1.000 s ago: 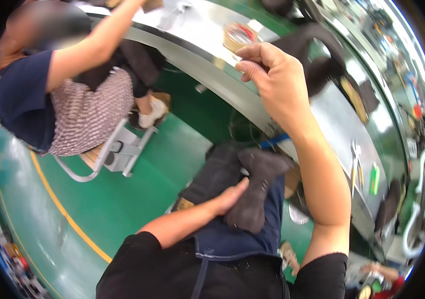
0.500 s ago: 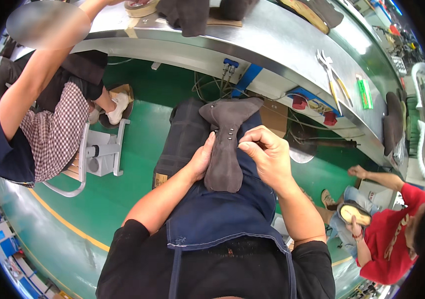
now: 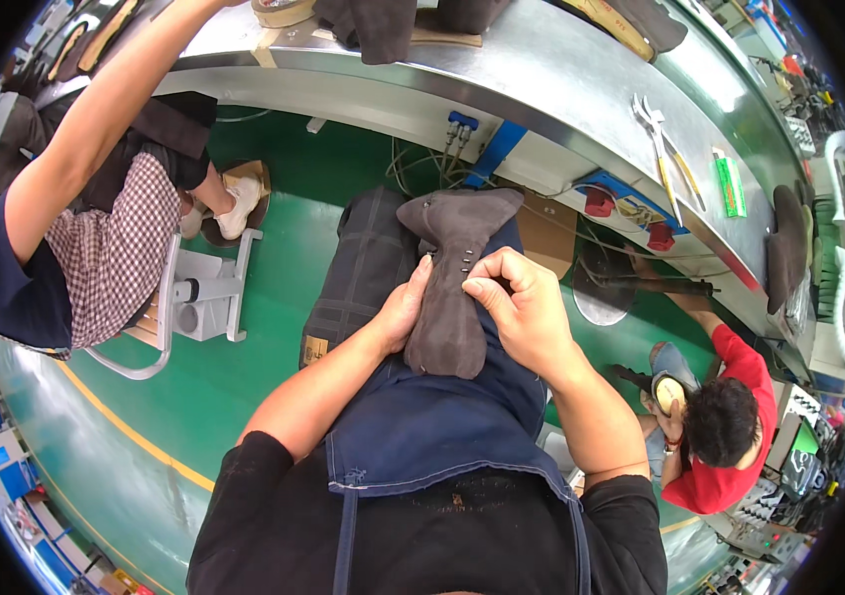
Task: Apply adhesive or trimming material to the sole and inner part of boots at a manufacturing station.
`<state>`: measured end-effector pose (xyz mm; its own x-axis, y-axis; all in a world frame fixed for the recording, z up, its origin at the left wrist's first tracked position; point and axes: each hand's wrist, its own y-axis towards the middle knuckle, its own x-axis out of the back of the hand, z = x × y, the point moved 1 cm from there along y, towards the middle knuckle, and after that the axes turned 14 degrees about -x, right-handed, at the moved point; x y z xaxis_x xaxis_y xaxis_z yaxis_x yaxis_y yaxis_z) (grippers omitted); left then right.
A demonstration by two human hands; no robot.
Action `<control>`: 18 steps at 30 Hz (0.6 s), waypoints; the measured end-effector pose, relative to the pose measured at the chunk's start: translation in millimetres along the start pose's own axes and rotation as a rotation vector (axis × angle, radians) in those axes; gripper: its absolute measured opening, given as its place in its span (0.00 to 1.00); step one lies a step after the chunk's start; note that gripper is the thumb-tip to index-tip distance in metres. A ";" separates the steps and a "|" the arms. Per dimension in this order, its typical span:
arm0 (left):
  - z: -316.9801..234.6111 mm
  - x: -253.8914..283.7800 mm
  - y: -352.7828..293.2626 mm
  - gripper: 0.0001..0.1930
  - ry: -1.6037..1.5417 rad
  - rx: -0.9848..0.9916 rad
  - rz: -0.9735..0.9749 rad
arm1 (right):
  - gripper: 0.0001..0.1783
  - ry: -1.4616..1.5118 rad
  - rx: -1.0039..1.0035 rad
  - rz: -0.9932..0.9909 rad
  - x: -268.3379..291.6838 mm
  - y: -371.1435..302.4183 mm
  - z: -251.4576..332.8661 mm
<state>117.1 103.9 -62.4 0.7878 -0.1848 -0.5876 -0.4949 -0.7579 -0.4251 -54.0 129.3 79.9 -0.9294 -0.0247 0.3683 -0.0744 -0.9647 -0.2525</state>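
Two hands work at a dark upper [image 3: 447, 342], seemingly part of a shoe, that lies lengthwise on the lap over a blue apron [image 3: 398, 431], below the near edge of the metal surface [image 3: 551, 89]. The left hand [image 3: 406, 309] lies along its left side, thumb up against the narrow middle; its fingers are hidden, so how firmly they close cannot be told. The right hand [image 3: 532, 312] has thumb and forefinger drawn close at the right side, just beside small metal fittings [image 3: 466, 261]; whether something thin is pinched there cannot be told.

By its matte, suede-like look, the upper should be light, soft and not slippery, bending rather than breaking. The narrow middle seems the surest hold, with the flared end likely to flop and the fittings best left unstrained.
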 end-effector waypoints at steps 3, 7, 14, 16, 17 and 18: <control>1.7 2.7 2.2 0.45 0.006 0.023 -0.009 | 0.07 -0.240 0.194 -0.054 1.6 2.0 8.0; 5.6 1.7 6.0 0.45 -0.004 0.000 0.017 | 0.10 -0.442 0.466 -0.108 2.4 5.2 12.7; -5.3 -7.1 -0.8 0.44 0.073 0.037 0.008 | 0.09 -0.553 0.460 -0.010 8.6 12.0 16.2; -6.7 -9.5 -2.5 0.45 0.107 0.052 -0.028 | 0.09 -0.568 0.439 0.095 13.7 15.4 22.6; -8.4 -12.2 -4.5 0.45 0.111 0.049 -0.031 | 0.09 -0.573 0.437 0.089 15.5 15.4 27.3; -6.5 -10.5 -2.1 0.45 0.110 0.051 -0.026 | 0.09 -0.595 0.422 0.104 16.7 15.4 32.6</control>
<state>112.3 103.4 -50.8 0.8349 -0.2352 -0.4977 -0.4892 -0.7314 -0.4751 -58.9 105.5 111.3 -0.5616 -0.1443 0.8147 0.2607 -0.9654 0.0088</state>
